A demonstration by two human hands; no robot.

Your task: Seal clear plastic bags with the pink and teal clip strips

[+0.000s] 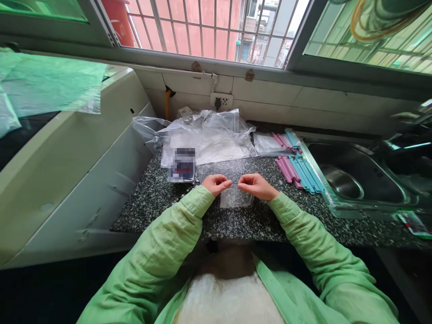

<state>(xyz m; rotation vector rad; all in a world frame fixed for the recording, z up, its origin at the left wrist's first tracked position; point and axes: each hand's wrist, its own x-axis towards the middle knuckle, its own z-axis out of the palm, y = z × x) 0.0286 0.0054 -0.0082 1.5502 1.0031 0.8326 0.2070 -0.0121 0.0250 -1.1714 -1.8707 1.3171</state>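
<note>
On the speckled worktop (151,198) we see a blurred dark packet (182,164) at the left, with a heap of clear plastic bags (205,135) behind it. Our left hand (216,183) and right hand (257,185) sit close together near the front edge, each with a narrow pinching grip on the top edge of a small clear bag (235,198) that lies flat on the worktop between them. Further right lie pink and blue strips (299,173), just beside the steel sink (357,175).
</note>
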